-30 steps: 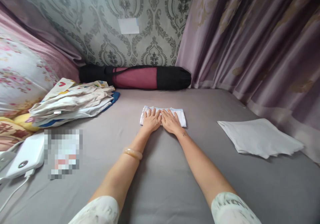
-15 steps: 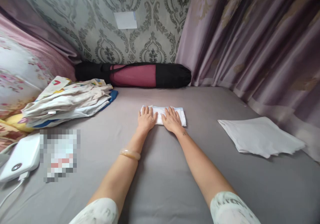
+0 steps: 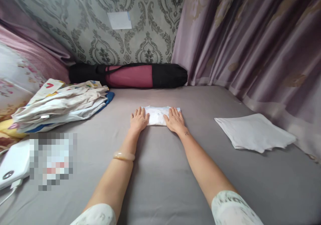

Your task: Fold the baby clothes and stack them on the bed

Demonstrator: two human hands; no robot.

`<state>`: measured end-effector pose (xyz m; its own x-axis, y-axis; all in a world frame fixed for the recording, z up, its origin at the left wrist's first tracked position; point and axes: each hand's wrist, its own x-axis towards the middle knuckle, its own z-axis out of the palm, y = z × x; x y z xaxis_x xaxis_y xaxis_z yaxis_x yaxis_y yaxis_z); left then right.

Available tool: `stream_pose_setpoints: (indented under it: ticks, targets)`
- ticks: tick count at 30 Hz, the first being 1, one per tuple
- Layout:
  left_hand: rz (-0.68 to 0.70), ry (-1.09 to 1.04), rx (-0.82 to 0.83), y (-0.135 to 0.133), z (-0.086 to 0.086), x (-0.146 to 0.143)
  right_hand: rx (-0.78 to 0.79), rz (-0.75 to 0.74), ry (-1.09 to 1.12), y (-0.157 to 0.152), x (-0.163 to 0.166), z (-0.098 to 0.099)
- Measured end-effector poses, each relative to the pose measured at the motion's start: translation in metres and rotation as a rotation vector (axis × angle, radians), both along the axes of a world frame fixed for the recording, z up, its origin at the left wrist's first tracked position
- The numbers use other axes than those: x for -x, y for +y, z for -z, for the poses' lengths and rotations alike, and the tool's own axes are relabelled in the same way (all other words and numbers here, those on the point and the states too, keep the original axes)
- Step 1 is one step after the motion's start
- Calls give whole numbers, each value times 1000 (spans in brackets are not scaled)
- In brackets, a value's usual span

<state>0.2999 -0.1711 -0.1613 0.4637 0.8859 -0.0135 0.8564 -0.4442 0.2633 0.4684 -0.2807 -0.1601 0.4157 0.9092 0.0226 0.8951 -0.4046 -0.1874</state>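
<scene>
A small folded white cloth point(image 3: 157, 115) lies on the grey bed sheet point(image 3: 165, 171) in front of me. My left hand point(image 3: 138, 119) rests flat on its left end, fingers stretched out. My right hand point(image 3: 175, 119) lies flat on its right end, fingers also stretched out. The middle of the cloth shows between the two hands. A pale bangle point(image 3: 123, 156) sits on my left forearm.
A folded white cloth point(image 3: 253, 136) lies to the right near the purple curtain point(image 3: 250, 41). A pile of folded clothes point(image 3: 60, 104) is at the left. A black and maroon roll bag point(image 3: 127, 75) lies along the wall. A white power bank point(image 3: 12, 163) sits at the near left.
My hands were side by side in the middle of the cloth; they have slid apart to its two ends. The view has shifted slightly to the right.
</scene>
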Motion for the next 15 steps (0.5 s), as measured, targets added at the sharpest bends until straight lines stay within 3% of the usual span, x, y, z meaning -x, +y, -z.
stream_pose_setpoints:
  ticks: [3,8,15]
  targets:
    - [10,-32,-50,0,0,1,-15,-1,11,-1,0,-3]
    - [72,-82,-311,-3,-4,-2,-140,17,-86,-4,-2,-11]
    - [90,32,-115,-1,4,-4,13,66,-5,-5,-6,-6]
